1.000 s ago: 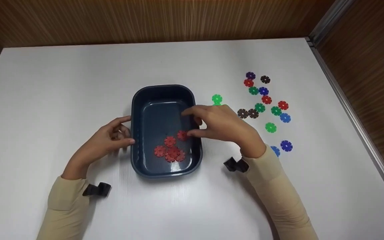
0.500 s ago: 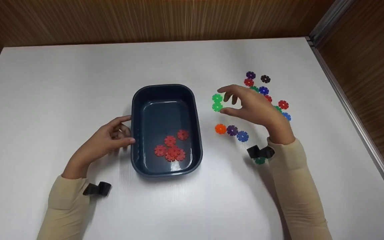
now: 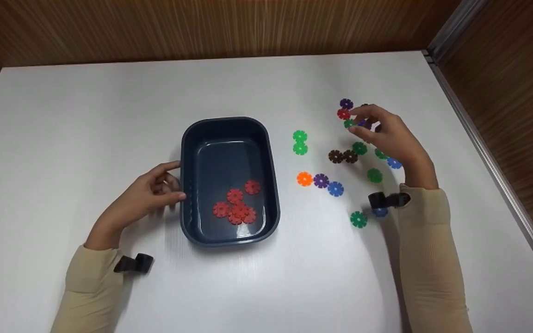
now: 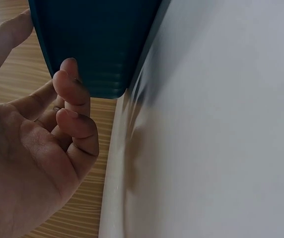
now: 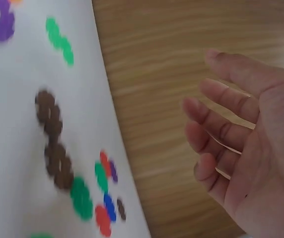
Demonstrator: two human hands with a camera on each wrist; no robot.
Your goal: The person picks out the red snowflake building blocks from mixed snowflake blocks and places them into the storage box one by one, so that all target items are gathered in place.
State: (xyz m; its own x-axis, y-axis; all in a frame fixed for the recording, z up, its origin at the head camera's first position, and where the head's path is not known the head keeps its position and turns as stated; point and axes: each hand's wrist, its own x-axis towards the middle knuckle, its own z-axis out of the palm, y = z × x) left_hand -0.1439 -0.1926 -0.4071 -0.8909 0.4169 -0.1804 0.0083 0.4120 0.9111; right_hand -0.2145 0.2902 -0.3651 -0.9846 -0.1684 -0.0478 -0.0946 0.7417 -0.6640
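Observation:
My left hand (image 3: 146, 192) is at the left side of a dark blue rectangular tray (image 3: 227, 119), touching its rim with thumb and forefinger. In the left wrist view the other fingers (image 4: 80, 129) are loosely bent beside the tray's outer wall (image 4: 92, 44). Several red notched plastic discs (image 3: 235, 195) lie in the tray's near half. My right hand (image 3: 389, 134) hovers above the discs at the right, its fingertips near a red disc (image 3: 343, 114) and a green disc (image 3: 349, 123). The right wrist view shows nothing between its parted fingers (image 5: 226, 99).
Between tray and right arm lie two light green discs (image 3: 300, 142), an orange disc (image 3: 304, 179), a purple disc (image 3: 321, 181) and a blue disc (image 3: 335, 188). Brown discs (image 3: 343, 157) and several others spread farther right, partly covered by the right hand. A wooden panel (image 3: 220, 30) backs the white table.
My right hand has gone from over the tray, past the light green discs, to the far-right discs. A red disc it was at stays in the tray. My left hand has kept its place.

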